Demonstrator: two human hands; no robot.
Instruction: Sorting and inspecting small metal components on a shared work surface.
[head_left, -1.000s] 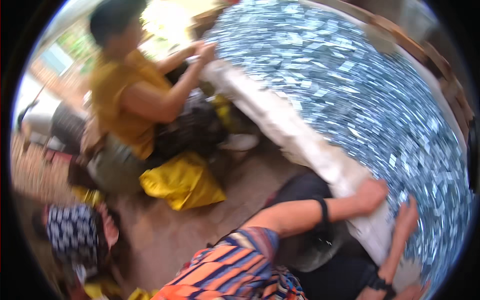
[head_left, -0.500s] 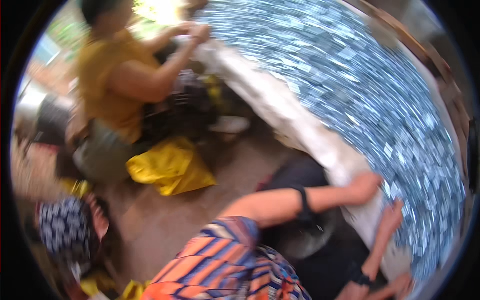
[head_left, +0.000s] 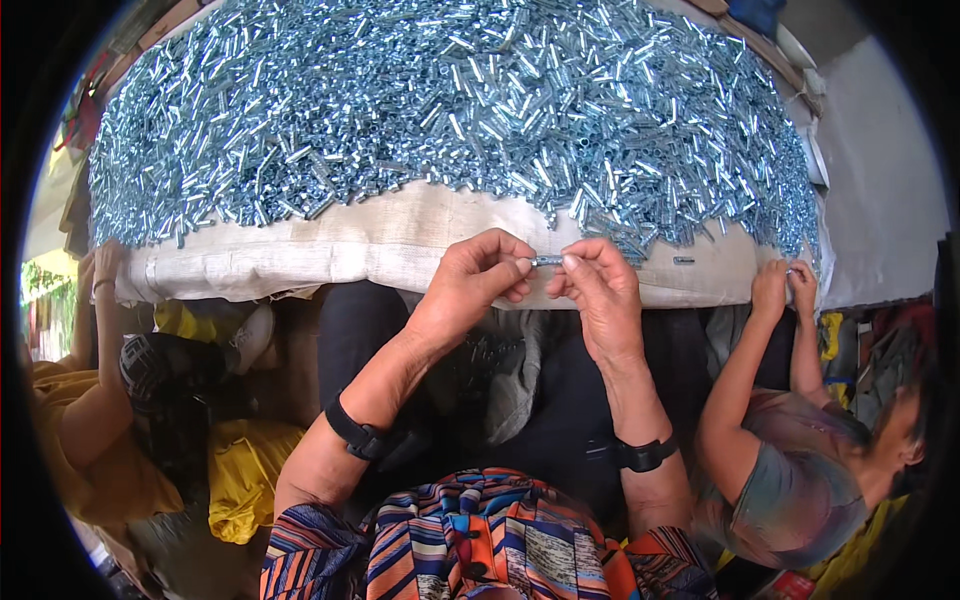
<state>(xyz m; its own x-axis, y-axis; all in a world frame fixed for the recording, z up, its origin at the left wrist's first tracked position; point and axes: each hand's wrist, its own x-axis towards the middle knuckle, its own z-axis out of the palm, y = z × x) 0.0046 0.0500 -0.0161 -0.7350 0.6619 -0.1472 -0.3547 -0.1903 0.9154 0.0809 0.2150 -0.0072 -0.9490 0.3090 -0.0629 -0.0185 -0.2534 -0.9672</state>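
Note:
My left hand (head_left: 483,272) and my right hand (head_left: 600,290) meet over the near edge of a cloth-covered table (head_left: 330,240). Between their pinched thumbs and fingers lies a small shiny metal sleeve (head_left: 546,261), one end in each hand. Whether it is one piece or two joined parts cannot be made out. Past my fingers spreads a wide heap of similar bluish-silver metal sleeves (head_left: 400,110). One loose sleeve (head_left: 683,260) rests apart on the pale cloth, to the right of my right hand.
On the left sits a person in a mustard top (head_left: 100,430), a hand at the table edge. At the right another person (head_left: 790,470) has both hands at the cloth's edge. A yellow bag (head_left: 245,475) lies low on the left. Grey cloth (head_left: 515,385) hangs by my knees.
The view has swung from the left to face the heap squarely, and the blur is gone. My hands, earlier at the table's edge, now appear centred, with the metal sleeve visible between them.

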